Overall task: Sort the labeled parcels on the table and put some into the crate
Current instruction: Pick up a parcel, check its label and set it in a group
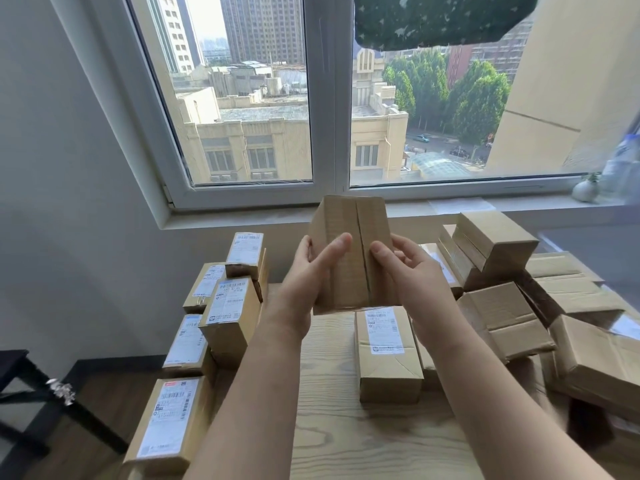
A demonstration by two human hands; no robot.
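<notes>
Head view gives me one brown parcel (349,251) lifted in the air above the middle of the worktop (346,427), clear of the wood, and both hands are grasping it: the left hand (308,271) wraps its 9 o'clock edge with the thumb on the near face, and the right hand (408,268) takes the 3 o'clock edge in the same way. The face turned to me carries only the taped centre seam and no label, so I judge the step in hand is to turn the parcel until the label shows. To do this well I would roll it slowly, one hand gripping while the other changes place, because the tape looks smooth and could slip. I would hold it high, since just under it at 6 o'clock stands a labelled parcel (386,344), and a low turn could knock that one. At 8 o'clock the label-up parcels (228,306) are in tidy stacks near the worktop's edge; at 3 to 4 o'clock lies a loose pile (502,317) with mostly plain faces up, which looks unsorted to me. Once the label is read, I would set the parcel down flat, label up, beside its fellows and not on a leaning stack. The crate I cannot find in this view, so I cannot say on which side it waits.
</notes>
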